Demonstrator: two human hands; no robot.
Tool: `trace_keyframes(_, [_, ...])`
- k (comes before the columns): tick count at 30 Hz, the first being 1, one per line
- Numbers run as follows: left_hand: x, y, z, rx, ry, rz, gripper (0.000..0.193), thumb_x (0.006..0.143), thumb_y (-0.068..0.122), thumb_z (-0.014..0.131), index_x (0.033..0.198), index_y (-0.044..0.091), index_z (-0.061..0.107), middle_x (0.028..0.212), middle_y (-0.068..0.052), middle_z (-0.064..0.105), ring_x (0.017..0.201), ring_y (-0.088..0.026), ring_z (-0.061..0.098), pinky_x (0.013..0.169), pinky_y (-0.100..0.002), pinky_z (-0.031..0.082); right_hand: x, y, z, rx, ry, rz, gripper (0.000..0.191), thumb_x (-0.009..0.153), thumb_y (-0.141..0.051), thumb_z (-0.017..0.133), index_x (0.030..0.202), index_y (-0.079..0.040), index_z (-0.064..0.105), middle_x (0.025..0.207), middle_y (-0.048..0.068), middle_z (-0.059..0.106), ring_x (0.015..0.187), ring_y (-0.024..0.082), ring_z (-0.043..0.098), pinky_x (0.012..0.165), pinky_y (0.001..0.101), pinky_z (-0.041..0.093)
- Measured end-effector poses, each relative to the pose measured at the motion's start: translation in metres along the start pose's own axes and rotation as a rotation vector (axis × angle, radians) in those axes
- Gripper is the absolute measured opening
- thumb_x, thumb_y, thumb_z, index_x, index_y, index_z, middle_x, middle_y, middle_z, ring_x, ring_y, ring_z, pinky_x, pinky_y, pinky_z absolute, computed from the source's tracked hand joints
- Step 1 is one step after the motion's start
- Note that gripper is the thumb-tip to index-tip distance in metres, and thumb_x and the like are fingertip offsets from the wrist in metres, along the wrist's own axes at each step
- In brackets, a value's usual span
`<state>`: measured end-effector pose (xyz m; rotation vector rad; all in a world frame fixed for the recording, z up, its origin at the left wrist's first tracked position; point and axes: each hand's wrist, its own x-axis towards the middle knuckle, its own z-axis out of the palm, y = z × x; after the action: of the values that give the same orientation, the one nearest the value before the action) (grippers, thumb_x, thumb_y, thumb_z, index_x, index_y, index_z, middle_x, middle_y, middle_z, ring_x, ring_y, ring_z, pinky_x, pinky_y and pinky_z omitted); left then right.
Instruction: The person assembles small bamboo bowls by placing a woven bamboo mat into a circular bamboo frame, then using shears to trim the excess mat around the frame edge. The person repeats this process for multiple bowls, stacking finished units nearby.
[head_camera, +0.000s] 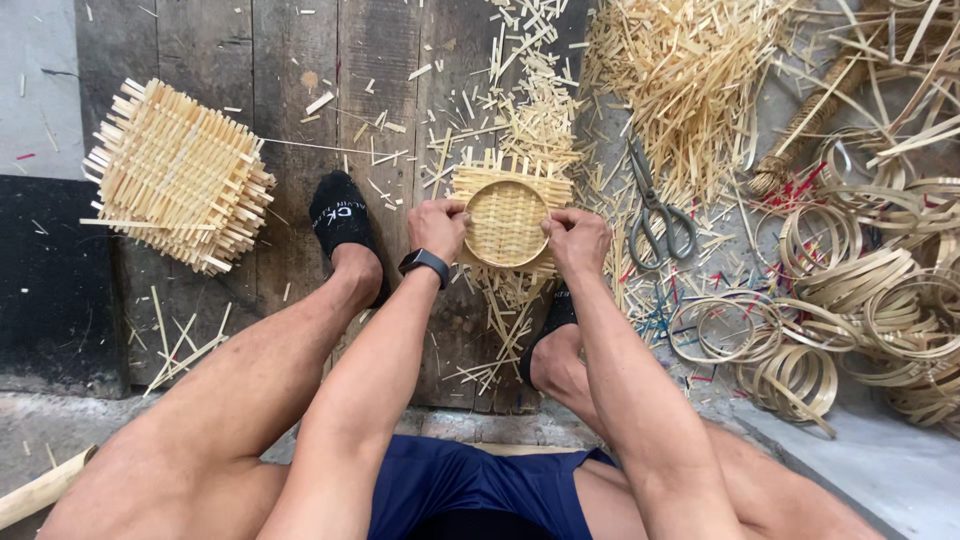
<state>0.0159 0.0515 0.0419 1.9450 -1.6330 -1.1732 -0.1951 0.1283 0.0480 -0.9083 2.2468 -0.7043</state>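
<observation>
Both hands closed on one small piece: left hand (437, 229) and right hand (576, 238) gripping opposite sides of a round bamboo hoop (507, 223), fingers curled over its rim, pressing it onto a square woven bamboo mat (510, 178) whose strip ends stick out past the ring. Held just above the plank floor (290, 120), between the two socked feet.

To seat the hoop well, probably best to keep pressure even on both sides — thumbs down on the rim, weave centred so equal margins show all round. Uneven force would likely skew the weave or split a strip.

Right of the hoop, scissors (655, 212) on the ground, near; farther right, a heap of loose hoops (870, 300). Left of the hoop, well apart, a stack of woven mats (180, 175). Above it, a pile of cut strips (680, 70) — offcuts scattered all about.
</observation>
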Motion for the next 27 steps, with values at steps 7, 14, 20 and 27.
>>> trace_keyframes(7, [0.007,-0.006,0.002,0.057,0.030,0.049,0.018,0.078,0.013,0.081,0.096,0.014,0.083,0.089,-0.010,0.078,0.079,-0.023,0.075,0.079,-0.034,0.058,0.003,-0.001,0.003,0.039,0.017,-0.014,0.019,0.077,-0.016,0.085,0.095,-0.012,0.082,0.085,0.007,0.079,0.075,0.018,0.075,0.075,0.0309,0.058])
trace_keyframes(14, [0.010,-0.013,0.006,-0.033,0.028,-0.065,0.018,0.071,0.014,0.086,0.088,0.013,0.082,0.083,-0.007,0.079,0.076,-0.019,0.076,0.074,-0.032,0.059,0.003,0.000,0.004,-0.050,0.042,-0.170,0.014,0.083,-0.017,0.084,0.096,-0.011,0.083,0.085,0.010,0.078,0.075,0.021,0.074,0.077,0.0342,0.057])
trace_keyframes(20, [0.018,-0.011,0.007,0.043,0.018,-0.056,0.013,0.071,0.013,0.085,0.084,0.011,0.083,0.083,-0.010,0.078,0.077,-0.022,0.074,0.074,-0.034,0.058,0.013,-0.004,0.004,-0.082,-0.053,-0.055,0.011,0.084,-0.017,0.081,0.095,-0.017,0.083,0.087,0.003,0.079,0.074,0.015,0.074,0.080,0.0315,0.059])
trace_keyframes(27, [0.018,-0.016,-0.001,0.026,-0.072,-0.103,0.017,0.072,0.021,0.086,0.088,0.015,0.083,0.083,-0.007,0.078,0.076,-0.021,0.074,0.073,-0.034,0.057,0.018,0.003,0.013,-0.079,-0.030,-0.098,0.011,0.079,-0.019,0.083,0.090,-0.015,0.083,0.083,0.008,0.078,0.076,0.020,0.074,0.079,0.0343,0.058])
